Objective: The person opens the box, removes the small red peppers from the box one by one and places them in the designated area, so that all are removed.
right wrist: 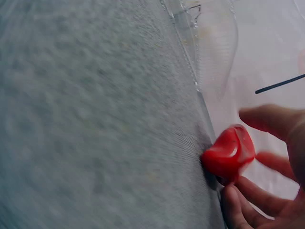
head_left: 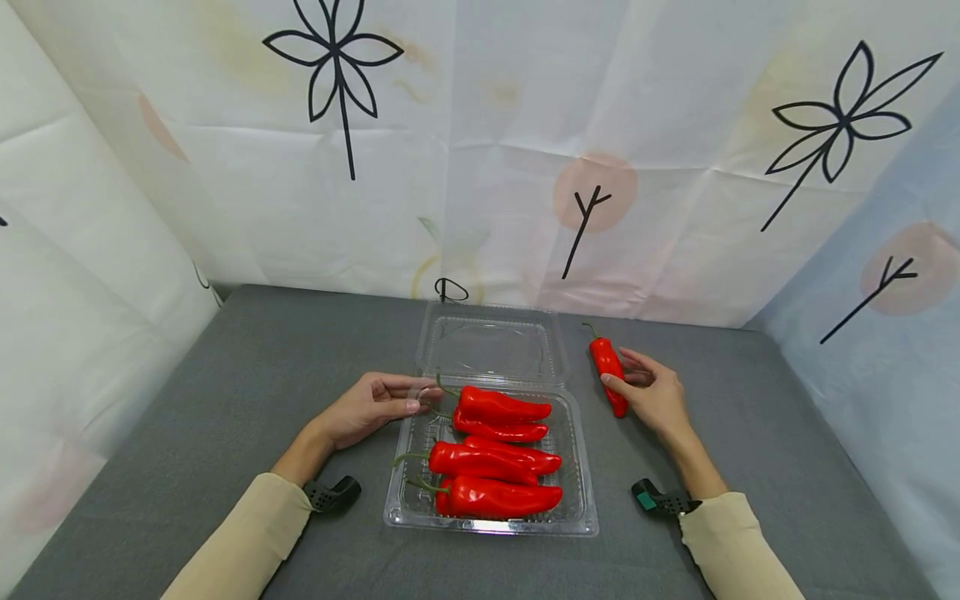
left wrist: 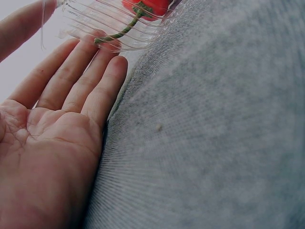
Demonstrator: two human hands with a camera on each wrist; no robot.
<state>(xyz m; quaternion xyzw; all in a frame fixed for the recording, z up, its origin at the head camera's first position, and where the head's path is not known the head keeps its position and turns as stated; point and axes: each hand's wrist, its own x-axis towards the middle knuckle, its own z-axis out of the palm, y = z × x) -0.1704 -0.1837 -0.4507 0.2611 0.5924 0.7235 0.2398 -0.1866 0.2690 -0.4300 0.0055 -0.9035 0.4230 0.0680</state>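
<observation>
A clear plastic container (head_left: 583, 500) lies with its lid (head_left: 558, 350) folded back and several red peppers (head_left: 498, 497) inside, stems to the left. At its left side is my left hand (head_left: 367, 410), fingers straight with the tips against the ribbed wall (left wrist: 78, 21), close to a green stem (left wrist: 119, 34). Right of the container, a single red pepper (head_left: 606, 367) lies on the cloth, stem pointing away. My right hand (head_left: 654, 393) is around its right side, fingers loosely bent beside it. The right thumb (right wrist: 267, 117) stands over the pepper (right wrist: 231, 150) with a gap between.
Grey cloth (head_left: 225, 417) covers the table. A white patterned curtain (head_left: 495, 167) rises right behind the lid, and further curtain panels (head_left: 90, 250) close off the left and right sides. Each wrist wears a black camera band (head_left: 330, 496).
</observation>
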